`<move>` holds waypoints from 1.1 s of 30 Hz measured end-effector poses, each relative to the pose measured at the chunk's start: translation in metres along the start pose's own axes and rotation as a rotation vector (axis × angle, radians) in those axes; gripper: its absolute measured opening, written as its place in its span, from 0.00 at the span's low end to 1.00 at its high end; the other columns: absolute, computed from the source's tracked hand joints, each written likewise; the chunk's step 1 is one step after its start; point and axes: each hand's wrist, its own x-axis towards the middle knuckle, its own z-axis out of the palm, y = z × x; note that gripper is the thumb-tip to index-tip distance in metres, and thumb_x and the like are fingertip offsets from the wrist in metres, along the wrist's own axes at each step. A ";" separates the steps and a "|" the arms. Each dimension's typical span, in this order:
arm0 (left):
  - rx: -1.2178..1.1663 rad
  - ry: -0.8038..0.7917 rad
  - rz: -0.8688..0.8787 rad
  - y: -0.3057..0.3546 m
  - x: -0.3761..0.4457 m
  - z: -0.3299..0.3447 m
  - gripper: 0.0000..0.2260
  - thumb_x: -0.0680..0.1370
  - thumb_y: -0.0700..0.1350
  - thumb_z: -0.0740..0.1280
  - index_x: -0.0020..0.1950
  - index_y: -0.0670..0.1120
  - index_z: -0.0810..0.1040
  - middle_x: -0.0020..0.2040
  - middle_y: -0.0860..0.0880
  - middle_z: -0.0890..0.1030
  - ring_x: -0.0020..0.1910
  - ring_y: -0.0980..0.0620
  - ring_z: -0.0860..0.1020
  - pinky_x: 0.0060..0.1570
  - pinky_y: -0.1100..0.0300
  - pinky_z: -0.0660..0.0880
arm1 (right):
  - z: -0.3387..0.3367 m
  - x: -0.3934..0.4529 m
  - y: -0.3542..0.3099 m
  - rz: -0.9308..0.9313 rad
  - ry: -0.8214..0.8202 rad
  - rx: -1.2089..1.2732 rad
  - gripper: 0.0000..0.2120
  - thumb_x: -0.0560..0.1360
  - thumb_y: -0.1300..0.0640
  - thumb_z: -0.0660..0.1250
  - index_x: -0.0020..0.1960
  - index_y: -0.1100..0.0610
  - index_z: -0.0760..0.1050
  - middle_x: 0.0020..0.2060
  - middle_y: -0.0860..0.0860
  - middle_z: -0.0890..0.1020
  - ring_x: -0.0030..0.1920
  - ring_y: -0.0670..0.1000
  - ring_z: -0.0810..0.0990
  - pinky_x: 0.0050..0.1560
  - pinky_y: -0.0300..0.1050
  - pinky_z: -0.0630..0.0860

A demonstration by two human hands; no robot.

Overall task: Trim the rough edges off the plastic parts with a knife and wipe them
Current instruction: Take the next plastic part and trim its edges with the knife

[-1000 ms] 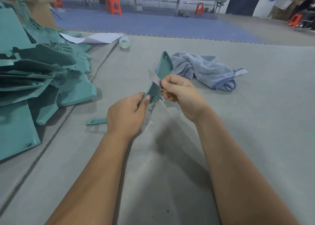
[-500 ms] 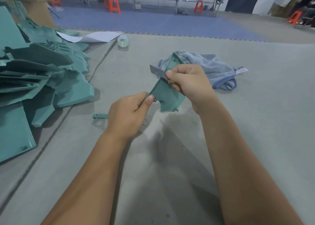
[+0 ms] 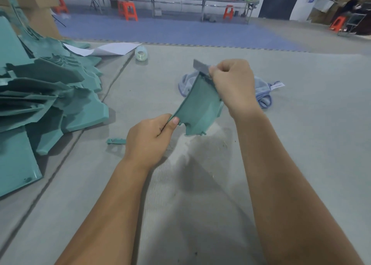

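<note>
A teal plastic part (image 3: 198,108) is held up above the grey mat. My left hand (image 3: 149,139) pinches its lower left corner between thumb and fingers. My right hand (image 3: 233,84) grips a knife with a flat grey blade (image 3: 200,66) at the part's upper end; the blade sticks out to the left of my fist against the top edge. A blue-grey cloth (image 3: 263,93) lies on the mat behind the part, mostly hidden by my right hand.
A large pile of teal plastic parts (image 3: 46,96) fills the left side. A small teal offcut (image 3: 116,141) lies by my left wrist. White paper (image 3: 112,49) and a clear tape roll (image 3: 141,53) sit further back. Shavings speckle the mat (image 3: 301,144) below the part.
My right hand has drawn the knife up along the part's edge to its top end. The part has turned so its broad face shows more.
</note>
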 end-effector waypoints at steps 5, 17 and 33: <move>-0.013 -0.007 -0.022 -0.001 0.001 0.001 0.18 0.79 0.59 0.55 0.36 0.48 0.66 0.25 0.50 0.68 0.27 0.50 0.69 0.28 0.54 0.65 | -0.004 -0.009 -0.011 0.038 -0.131 0.182 0.18 0.75 0.59 0.65 0.27 0.54 0.67 0.22 0.45 0.66 0.24 0.45 0.63 0.29 0.38 0.61; 0.038 -0.014 -0.045 0.001 0.001 0.001 0.22 0.78 0.61 0.54 0.30 0.49 0.63 0.23 0.51 0.67 0.26 0.52 0.68 0.26 0.57 0.60 | 0.001 -0.043 -0.010 0.064 -0.481 -0.044 0.15 0.77 0.55 0.66 0.34 0.61 0.75 0.29 0.53 0.69 0.31 0.50 0.66 0.37 0.44 0.64; 0.024 -0.017 -0.028 0.001 -0.001 0.001 0.20 0.79 0.59 0.55 0.31 0.50 0.64 0.23 0.51 0.66 0.25 0.53 0.67 0.26 0.57 0.61 | -0.004 -0.026 -0.003 0.007 -0.156 0.078 0.18 0.77 0.57 0.65 0.32 0.66 0.69 0.27 0.52 0.65 0.29 0.49 0.61 0.31 0.42 0.59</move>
